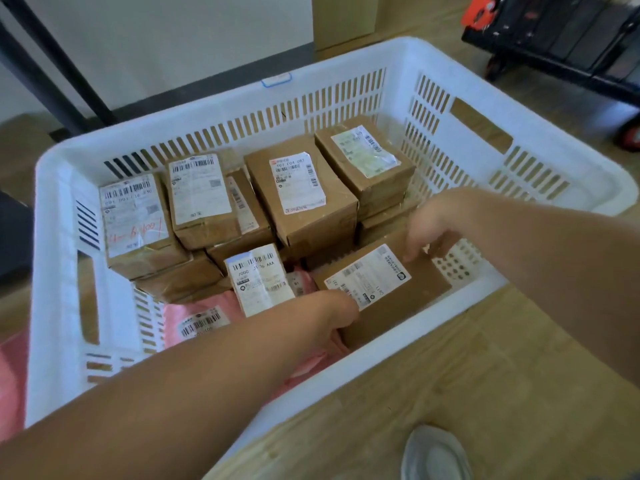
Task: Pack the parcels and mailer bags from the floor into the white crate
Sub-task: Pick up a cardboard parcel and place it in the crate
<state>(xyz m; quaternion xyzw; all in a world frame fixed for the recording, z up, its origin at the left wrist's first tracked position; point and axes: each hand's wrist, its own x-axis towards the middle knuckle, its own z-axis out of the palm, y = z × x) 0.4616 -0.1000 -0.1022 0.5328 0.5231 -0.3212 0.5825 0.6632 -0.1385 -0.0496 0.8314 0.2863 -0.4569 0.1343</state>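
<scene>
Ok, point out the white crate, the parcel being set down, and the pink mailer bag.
white crate [429, 64]: head view, far rim.
parcel [426, 282]: head view, bare cardboard top.
pink mailer bag [173, 313]: head view, pink film.

1. I'm in a parcel sorting or stockroom space: my white crate [450, 81] holds labelled cardboard parcels [304, 199] and pink mailer bags [197, 317].
2. A black platform trolley [568, 46] stands on the wood-look floor [450, 375].
</scene>
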